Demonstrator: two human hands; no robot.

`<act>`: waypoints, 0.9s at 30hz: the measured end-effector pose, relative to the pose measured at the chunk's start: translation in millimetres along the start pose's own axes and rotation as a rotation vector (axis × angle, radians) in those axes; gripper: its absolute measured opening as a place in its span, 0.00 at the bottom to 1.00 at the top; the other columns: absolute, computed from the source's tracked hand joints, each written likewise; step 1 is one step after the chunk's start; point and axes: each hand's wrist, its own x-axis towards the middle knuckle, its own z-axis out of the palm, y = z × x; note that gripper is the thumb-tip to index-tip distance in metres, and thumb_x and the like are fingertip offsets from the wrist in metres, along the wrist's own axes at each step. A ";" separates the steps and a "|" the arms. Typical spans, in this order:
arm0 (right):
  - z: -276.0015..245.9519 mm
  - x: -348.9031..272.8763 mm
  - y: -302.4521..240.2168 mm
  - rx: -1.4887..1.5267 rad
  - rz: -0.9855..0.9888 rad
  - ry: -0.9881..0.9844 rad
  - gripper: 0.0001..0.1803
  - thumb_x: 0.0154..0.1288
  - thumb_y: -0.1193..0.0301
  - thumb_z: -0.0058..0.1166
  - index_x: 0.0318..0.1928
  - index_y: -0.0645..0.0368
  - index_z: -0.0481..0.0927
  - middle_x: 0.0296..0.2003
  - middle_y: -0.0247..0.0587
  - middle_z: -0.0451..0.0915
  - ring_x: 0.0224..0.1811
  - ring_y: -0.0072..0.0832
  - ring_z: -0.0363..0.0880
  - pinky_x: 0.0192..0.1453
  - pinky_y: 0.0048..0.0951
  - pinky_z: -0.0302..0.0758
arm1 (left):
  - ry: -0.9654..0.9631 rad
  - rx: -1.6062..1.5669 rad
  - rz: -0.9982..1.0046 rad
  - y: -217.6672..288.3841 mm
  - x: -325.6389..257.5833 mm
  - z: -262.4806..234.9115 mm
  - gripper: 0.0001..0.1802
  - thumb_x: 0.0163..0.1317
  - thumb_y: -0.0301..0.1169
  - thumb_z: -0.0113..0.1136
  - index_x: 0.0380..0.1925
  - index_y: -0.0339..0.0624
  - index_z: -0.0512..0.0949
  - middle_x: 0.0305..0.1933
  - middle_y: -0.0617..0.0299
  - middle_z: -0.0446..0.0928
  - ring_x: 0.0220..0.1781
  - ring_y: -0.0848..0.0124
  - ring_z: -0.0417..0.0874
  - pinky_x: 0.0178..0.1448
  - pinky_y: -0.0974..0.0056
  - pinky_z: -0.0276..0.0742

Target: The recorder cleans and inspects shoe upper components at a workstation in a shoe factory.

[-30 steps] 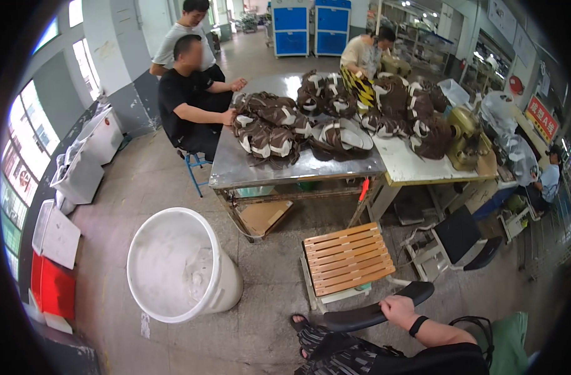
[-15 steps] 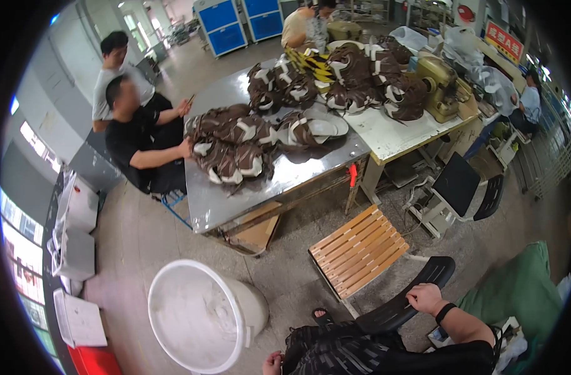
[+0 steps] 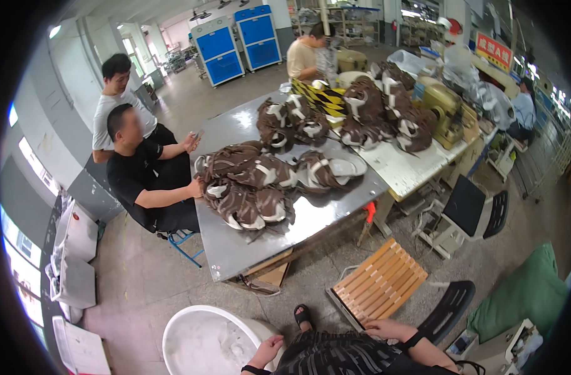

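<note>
My left hand (image 3: 270,347) hovers with fingers apart just beside the rim of a big white tub (image 3: 191,322) at my lower left, holding nothing. My right hand (image 3: 385,327) lies flat at the near corner of a low wooden slatted stool (image 3: 379,282), its wrist by the curved black chair back (image 3: 451,306). I see nothing held in it. My lap in dark patterned cloth (image 3: 341,356) and one sandalled foot (image 3: 302,314) show at the bottom edge.
A steel table (image 3: 235,247) ahead carries piles of brown shoe uppers (image 3: 254,184), with more on the white table (image 3: 404,162) behind. Two people sit and stand at its left, another at the far end. A green bag (image 3: 523,297) and office chair (image 3: 476,206) stand right.
The view has swung and moved closer to the table. My left hand has come into view by the tub. My right hand slid from the chair back toward the stool's corner.
</note>
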 end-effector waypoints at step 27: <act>-254.3 303.5 -113.5 0.266 -0.071 0.835 0.21 0.64 0.72 0.51 0.57 0.64 0.69 0.49 0.47 0.75 0.49 0.29 0.74 0.53 0.28 0.70 | 0.328 -0.676 -0.073 99.6 166.3 -186.6 0.24 0.65 0.31 0.53 0.59 0.37 0.62 0.53 0.53 0.74 0.47 0.70 0.78 0.50 0.68 0.74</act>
